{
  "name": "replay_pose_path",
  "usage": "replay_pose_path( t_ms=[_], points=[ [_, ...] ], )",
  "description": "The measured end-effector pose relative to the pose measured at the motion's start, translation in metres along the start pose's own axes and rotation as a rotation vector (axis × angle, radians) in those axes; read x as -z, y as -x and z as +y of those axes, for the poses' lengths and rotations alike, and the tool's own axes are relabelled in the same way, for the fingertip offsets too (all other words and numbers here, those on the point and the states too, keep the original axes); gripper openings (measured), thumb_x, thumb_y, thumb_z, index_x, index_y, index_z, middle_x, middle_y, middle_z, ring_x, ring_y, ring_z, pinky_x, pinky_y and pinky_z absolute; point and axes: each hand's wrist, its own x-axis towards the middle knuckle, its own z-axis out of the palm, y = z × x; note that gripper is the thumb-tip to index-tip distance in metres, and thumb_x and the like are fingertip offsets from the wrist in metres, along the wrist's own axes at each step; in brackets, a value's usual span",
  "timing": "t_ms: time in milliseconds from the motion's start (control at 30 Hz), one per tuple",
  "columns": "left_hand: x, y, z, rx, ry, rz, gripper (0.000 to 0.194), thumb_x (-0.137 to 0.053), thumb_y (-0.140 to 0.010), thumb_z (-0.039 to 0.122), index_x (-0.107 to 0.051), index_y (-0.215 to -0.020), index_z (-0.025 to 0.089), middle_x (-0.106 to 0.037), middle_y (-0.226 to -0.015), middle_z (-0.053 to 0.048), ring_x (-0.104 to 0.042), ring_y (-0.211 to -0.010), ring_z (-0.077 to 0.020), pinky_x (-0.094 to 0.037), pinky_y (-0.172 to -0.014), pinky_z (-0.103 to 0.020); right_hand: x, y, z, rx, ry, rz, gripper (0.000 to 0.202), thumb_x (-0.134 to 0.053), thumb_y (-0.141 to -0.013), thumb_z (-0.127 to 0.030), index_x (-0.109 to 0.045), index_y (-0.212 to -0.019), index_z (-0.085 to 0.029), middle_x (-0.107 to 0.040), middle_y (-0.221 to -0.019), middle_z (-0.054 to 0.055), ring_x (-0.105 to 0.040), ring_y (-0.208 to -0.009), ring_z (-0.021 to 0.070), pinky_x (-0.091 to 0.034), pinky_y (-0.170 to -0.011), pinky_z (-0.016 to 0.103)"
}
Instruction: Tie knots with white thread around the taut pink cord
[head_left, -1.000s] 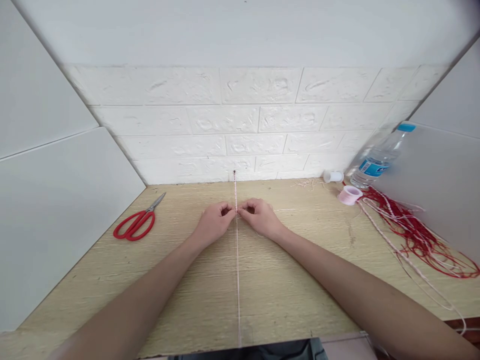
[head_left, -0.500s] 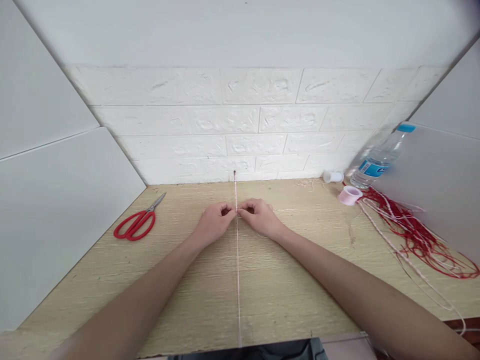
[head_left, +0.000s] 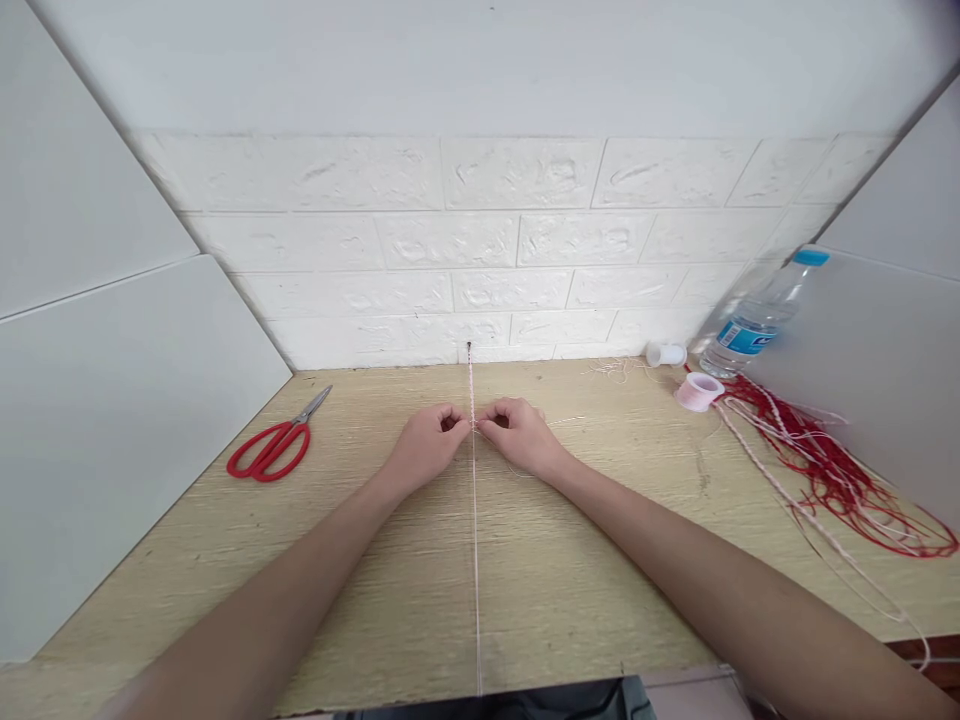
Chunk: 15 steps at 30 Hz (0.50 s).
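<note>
A thin pink cord (head_left: 476, 560) runs taut from a small hook on the wall (head_left: 469, 345) to the table's front edge. Its far stretch is a pink and white braided part (head_left: 471, 385). My left hand (head_left: 429, 445) is closed in a pinch at the cord's left side, just below the braid. On the other side my right hand (head_left: 521, 435) pinches likewise, fingertips close to the left ones. Fine thread shows between the fingertips, and a loose thread end (head_left: 568, 420) trails out past the right hand.
Red-handled scissors (head_left: 274, 445) lie at the left. On the right are a pink thread spool (head_left: 699, 392), a white spool (head_left: 666, 353), a leaning water bottle (head_left: 757, 320) and a tangle of red cords (head_left: 840, 465). White panels (head_left: 135, 430) stand at both sides.
Both hands keep nearly the same place beside the cord. The fingertips have drawn very slightly apart, with a little more thread showing between them.
</note>
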Motion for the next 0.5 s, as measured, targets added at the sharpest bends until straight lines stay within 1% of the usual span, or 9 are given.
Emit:
replay_pose_path(
  t_ms=[133,267,400,500],
  points=[
    [-0.001,-0.0011,-0.0018,0.007,0.002,-0.002,0.024,-0.049,-0.079,0.039,-0.059,-0.072,0.019,-0.058,-0.069,0.003,-0.049,-0.066,-0.0131,-0.036,-0.061,-0.025,0.0014,-0.0002,0.0002,0.035,-0.01,-0.019,0.023,-0.054,-0.081,-0.036,-0.069,-0.074,-0.02,-0.067,-0.08,0.002,-0.056,-0.084,0.0174,-0.035,-0.078,0.029],
    [-0.0019,-0.0011,-0.0031,0.018,0.005,-0.008,0.024,-0.05,-0.079,0.04,-0.06,-0.073,0.019,-0.06,-0.07,0.003,-0.051,-0.067,-0.0135,-0.036,-0.061,-0.025,0.0021,0.0001,-0.0005,0.036,-0.016,-0.031,0.018,-0.056,-0.08,-0.033,-0.07,-0.076,-0.021,-0.067,-0.084,0.002,-0.056,-0.087,0.0176,-0.035,-0.08,0.03],
    [-0.0015,-0.0012,-0.0028,0.014,0.012,0.0,0.023,-0.05,-0.078,0.039,-0.06,-0.073,0.019,-0.059,-0.069,0.003,-0.05,-0.066,-0.0133,-0.036,-0.06,-0.025,0.0022,0.0002,-0.0024,0.007,-0.014,-0.037,0.018,-0.055,-0.078,-0.03,-0.068,-0.073,-0.02,-0.066,-0.075,0.0,-0.056,-0.08,0.0163,-0.035,-0.079,0.03],
    [-0.0003,-0.0012,-0.0023,0.019,0.015,-0.003,0.022,-0.049,-0.078,0.037,-0.059,-0.071,0.019,-0.057,-0.067,0.004,-0.048,-0.065,-0.0127,-0.035,-0.06,-0.025,0.0027,-0.0004,-0.0032,-0.023,-0.02,-0.039,0.019,-0.052,-0.077,-0.028,-0.065,-0.069,-0.019,-0.065,-0.072,-0.001,-0.055,-0.073,0.0147,-0.035,-0.074,0.028]
  ],
)
